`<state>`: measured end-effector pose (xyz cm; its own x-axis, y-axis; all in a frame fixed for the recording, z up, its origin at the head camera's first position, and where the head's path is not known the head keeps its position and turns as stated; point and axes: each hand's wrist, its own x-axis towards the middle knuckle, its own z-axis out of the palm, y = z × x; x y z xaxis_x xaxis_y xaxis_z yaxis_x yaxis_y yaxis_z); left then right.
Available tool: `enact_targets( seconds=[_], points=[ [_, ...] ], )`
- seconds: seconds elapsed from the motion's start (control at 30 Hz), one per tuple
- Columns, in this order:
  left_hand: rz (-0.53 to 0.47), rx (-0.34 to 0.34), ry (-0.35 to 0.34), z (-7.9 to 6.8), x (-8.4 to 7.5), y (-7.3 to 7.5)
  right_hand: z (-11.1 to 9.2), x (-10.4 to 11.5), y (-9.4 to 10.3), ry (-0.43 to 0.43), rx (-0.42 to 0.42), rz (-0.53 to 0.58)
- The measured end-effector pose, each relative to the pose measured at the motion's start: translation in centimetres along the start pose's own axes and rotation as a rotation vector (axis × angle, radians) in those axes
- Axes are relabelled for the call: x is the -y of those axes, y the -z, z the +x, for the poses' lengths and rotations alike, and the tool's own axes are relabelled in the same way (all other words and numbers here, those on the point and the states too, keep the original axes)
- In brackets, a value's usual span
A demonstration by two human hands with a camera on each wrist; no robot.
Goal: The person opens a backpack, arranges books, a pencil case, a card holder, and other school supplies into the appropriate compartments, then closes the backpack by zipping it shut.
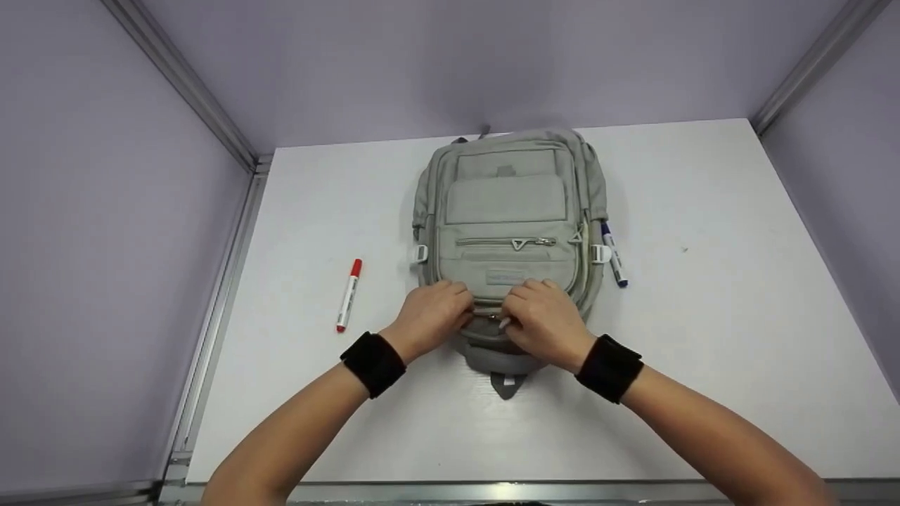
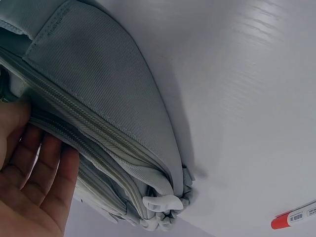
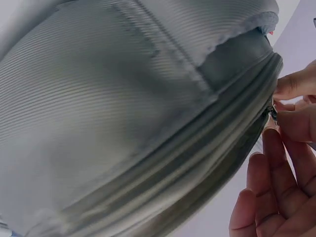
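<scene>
A grey-green backpack (image 1: 506, 200) lies front side up on the white table, its top handle end towards me. My left hand (image 1: 436, 313) grips the fabric edge beside the zipper (image 2: 98, 123) at that end, thumb and fingers bent over it. Just to the right, my right hand (image 1: 548, 320) pinches a small metal zipper pull (image 3: 273, 114) between thumb and finger. The other right fingers (image 3: 276, 187) hang loosely below it. In the right wrist view, the left fingertips are close by on the same edge. My hands partly cover the zipper in the head view.
A red-capped marker (image 1: 348, 299) lies on the table (image 1: 295, 393) left of the backpack. Against the bag's right side lies a blue-capped marker (image 1: 616, 261). Purple-grey panels (image 1: 337, 70) in metal frames stand at the back and both sides.
</scene>
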<state>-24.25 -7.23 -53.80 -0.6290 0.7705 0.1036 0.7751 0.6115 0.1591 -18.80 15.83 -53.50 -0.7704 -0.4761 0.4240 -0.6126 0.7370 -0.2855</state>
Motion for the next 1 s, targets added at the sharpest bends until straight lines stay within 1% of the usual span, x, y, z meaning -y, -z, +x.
enact_targets(
  seconds=[0.17, 0.3, 0.43, 0.53, 0.7, 0.83, 1.0],
  points=[
    [-0.003, 0.012, 0.012, 0.0, 0.0, 0.0, -0.7, -0.6, 0.5, -0.033, 0.0, 0.003],
    [-0.001, 0.001, 0.004, -0.1, 0.0, -0.1, -1.1, -0.8, 0.7, -0.06, -0.007, 0.013],
    [0.014, -0.057, -0.031, -0.1, -0.1, -0.2, -1.5, -0.7, 0.7, -0.077, -0.008, 0.047],
    [0.023, -0.098, -0.069, 0.0, -0.5, -0.3, -1.6, -0.5, 0.6, -0.085, 0.006, 0.064],
    [0.026, -0.113, -0.117, 1.0, -1.8, -0.3, -1.5, -0.1, 0.3, -0.11, 0.02, 0.073],
    [0.05, -0.119, -0.112, 1.7, -2.5, -0.5, -1.2, 0.2, -0.2, -0.109, 0.034, 0.102],
    [0.03, -0.117, -0.092, 1.7, -2.6, -0.6, -1.0, 0.3, -0.6, -0.105, 0.059, 0.109]
  ],
)
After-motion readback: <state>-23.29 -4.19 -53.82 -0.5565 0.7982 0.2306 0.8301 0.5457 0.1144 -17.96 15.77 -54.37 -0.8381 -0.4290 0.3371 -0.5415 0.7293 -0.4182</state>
